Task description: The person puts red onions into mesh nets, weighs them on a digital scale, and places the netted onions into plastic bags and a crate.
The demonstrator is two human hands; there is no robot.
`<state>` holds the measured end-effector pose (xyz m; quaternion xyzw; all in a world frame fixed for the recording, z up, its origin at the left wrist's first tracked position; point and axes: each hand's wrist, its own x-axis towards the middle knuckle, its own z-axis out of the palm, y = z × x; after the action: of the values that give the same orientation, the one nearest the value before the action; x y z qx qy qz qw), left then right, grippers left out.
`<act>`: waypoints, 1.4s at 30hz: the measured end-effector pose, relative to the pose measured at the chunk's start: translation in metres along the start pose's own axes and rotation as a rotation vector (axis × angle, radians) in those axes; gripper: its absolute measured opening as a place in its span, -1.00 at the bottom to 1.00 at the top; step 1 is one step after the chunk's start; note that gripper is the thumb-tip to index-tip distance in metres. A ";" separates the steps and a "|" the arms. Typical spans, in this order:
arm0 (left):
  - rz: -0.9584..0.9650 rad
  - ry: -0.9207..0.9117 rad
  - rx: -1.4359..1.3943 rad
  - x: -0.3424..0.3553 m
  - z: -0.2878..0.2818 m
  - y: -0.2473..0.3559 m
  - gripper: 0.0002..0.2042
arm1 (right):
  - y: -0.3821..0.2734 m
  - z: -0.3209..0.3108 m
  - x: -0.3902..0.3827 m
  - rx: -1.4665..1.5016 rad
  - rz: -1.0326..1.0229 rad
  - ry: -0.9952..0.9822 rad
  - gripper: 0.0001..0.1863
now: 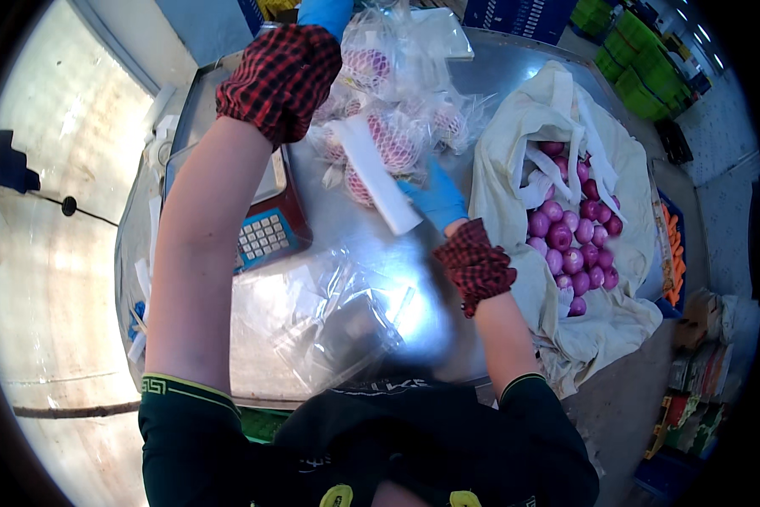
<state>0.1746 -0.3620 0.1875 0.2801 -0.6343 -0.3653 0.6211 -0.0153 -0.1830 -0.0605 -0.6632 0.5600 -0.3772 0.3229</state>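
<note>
My left hand (pixel 326 13), in a blue glove, reaches to the far edge of the metal table; its fingers lie beyond the picture. My right hand (pixel 439 199), gloved too, is low beside the bagged onions, thumb and fingers apart. Its thumb side is next to a white strip (pixel 375 173), and I cannot tell whether they touch. The red onions (pixel 393 145) sit in white nets inside clear plastic bags, heaped at the table's far middle. Across the front of this heap, the strip slants down toward me.
A scale (pixel 266 237) with a keypad stands left, partly behind my left arm. Clear plastic bags (pixel 329 313) lie nearer me. At right, an open cloth sack (pixel 503 182) holds loose red onions (pixel 574 245). Beyond it are a carrot crate (pixel 674 253) and green crates (pixel 642 68).
</note>
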 end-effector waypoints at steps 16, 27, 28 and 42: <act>-0.656 0.201 0.262 -0.328 0.002 -0.156 -0.49 | 0.034 0.126 -0.086 0.136 0.117 0.132 -0.45; -0.880 -0.324 -0.516 -0.392 0.090 0.068 -0.78 | -0.094 -0.050 -0.226 -0.014 0.040 0.269 -0.42; -0.961 -0.316 -0.618 -0.390 0.103 0.077 -0.78 | -0.096 -0.066 -0.239 -0.060 0.079 0.251 -0.50; -1.038 -0.436 -1.111 -0.399 0.337 0.066 -0.63 | 0.013 -0.276 -0.300 1.061 0.260 0.493 -0.80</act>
<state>-0.1248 0.0373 0.0214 0.1111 -0.2549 -0.9183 0.2820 -0.2865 0.1096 0.0266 -0.2302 0.4301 -0.7054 0.5142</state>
